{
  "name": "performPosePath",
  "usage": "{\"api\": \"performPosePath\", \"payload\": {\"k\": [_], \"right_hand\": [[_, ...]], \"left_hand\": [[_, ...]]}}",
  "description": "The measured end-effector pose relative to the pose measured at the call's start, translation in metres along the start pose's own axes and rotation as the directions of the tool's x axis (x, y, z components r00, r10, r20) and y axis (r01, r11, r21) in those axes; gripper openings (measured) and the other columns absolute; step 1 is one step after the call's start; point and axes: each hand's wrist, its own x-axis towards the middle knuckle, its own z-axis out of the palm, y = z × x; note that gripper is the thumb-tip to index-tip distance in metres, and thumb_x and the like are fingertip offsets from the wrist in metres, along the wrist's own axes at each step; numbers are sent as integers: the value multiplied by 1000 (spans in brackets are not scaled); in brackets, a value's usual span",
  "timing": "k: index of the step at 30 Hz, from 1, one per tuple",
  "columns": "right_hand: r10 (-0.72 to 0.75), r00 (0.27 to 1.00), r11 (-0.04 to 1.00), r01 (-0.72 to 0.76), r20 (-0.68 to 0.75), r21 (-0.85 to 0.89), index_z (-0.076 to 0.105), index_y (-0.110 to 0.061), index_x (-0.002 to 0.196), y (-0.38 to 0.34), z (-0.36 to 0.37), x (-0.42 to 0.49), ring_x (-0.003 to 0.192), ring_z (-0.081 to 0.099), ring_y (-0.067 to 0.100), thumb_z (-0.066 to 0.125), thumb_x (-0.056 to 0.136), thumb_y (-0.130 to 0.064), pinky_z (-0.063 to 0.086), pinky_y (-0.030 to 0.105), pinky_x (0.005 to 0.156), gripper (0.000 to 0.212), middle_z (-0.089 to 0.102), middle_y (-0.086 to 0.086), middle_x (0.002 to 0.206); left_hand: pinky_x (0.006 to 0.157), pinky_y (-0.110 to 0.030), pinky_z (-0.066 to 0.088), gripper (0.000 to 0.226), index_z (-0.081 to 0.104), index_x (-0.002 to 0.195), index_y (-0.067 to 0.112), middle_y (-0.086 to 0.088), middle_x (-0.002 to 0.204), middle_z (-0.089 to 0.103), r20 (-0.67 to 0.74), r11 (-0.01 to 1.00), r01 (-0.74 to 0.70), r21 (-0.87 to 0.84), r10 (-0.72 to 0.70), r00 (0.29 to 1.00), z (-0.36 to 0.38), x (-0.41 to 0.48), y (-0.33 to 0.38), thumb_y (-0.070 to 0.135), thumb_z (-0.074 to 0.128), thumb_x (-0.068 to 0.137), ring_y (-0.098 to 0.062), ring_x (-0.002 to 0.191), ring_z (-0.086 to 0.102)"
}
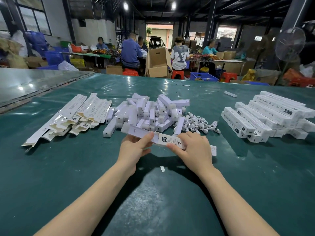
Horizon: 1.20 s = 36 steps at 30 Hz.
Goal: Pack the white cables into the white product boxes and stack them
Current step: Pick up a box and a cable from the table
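Observation:
My left hand [134, 147] grips a long white inner tray [136, 131] whose right end sits inside a white product box [170, 141]. That box is held by my right hand [192, 147], fingers curled round its printed end. Both hands hover just above the green table [153, 193], near its middle. A tangle of white cables [199, 124] lies just beyond my right hand. Packed white boxes [265, 116] are stacked at the right. Flat unfolded box sleeves [75, 114] lie in a heap at the left.
A heap of white inner trays [150, 111] fills the table's centre. Small paper scraps [162, 169] and a slip [213, 150] lie near my hands. Beyond the table's far edge, several people sit at work tables among cardboard cartons [157, 63] and blue crates.

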Motion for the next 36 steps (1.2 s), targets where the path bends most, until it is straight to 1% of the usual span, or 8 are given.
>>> {"api": "performPosePath", "payload": {"k": [5, 9, 13, 18, 23, 27, 31, 36], "right_hand": [[31, 998, 998, -29, -47, 47, 64, -17, 85, -4, -1, 0, 84, 51, 18, 35, 73, -67, 18, 29, 68, 59, 57, -4, 79], [76, 992, 992, -65, -101, 111, 61, -14, 77, -5, -2, 0, 76, 49, 22, 38, 75, -63, 20, 29, 66, 55, 53, -2, 72], [68, 991, 992, -56, -113, 110, 54, -17, 70, -7, -2, -2, 68, 41, 19, 31, 72, -72, 18, 28, 62, 60, 45, -4, 67], [65, 988, 990, -47, -138, 130, 52, -18, 68, -6, -1, -2, 67, 41, 20, 32, 73, -72, 20, 29, 64, 57, 45, -3, 66], [74, 981, 991, -51, -182, 126, 63, -11, 72, -6, 0, -1, 72, 52, 26, 45, 74, -63, 23, 30, 64, 55, 55, 3, 68], [43, 990, 994, -29, -138, 101, 63, -11, 80, -11, -1, 0, 79, 53, 25, 46, 80, -65, 28, 33, 64, 56, 58, 3, 76], [-48, 999, 989, 44, 26, 143, 64, -19, 98, -10, -6, -1, 85, 53, 20, 39, 82, -64, 29, 31, 65, 54, 61, -1, 83], [-3, 998, 968, -15, 68, 252, 61, -28, 108, -6, -10, -1, 81, 54, 20, 41, 84, -53, 37, 30, 67, 40, 62, -4, 81]], "left_hand": [[57, -21, 47, 18, 55, 96, 17, 3, 81, 63, 22, 986, -80, 143, 78, 997, 1, 0, 0, 27, 64, 84, -8, 69, 60], [53, -22, 41, 9, 46, 91, 20, 2, 81, 53, -99, 997, -82, 10, 83, 992, -1, 6, 9, 20, 54, 91, -10, 65, 54], [59, -19, 46, 30, 35, 96, 25, 4, 77, 59, -144, 980, -199, 18, 200, 969, -6, 1, 10, 10, 60, 87, -7, 66, 57], [73, -19, 45, 19, 50, 80, 30, 8, 85, 58, 29, 876, -353, 329, 364, 931, 5, -9, 5, 19, 65, 83, -1, 78, 57], [102, -26, 33, 27, 52, 83, 41, 9, 120, 32, 191, 815, -287, 504, 219, 957, 14, -20, -1, 19, 68, 80, -7, 116, 40], [89, -29, 44, 25, 54, 104, 32, 5, 118, 44, 236, 862, -205, 465, 102, 966, 9, -18, 5, 18, 62, 85, -7, 96, 53], [64, -20, 52, 14, 60, 91, 20, 2, 77, 64, 409, 943, -73, 324, -70, 910, 5, -18, 12, 7, 54, 90, -4, 65, 61], [56, -21, 53, 10, 52, 87, 16, -2, 74, 66, 167, 969, -140, 205, 106, 980, 3, -11, 12, 7, 54, 90, -6, 61, 63]]}}
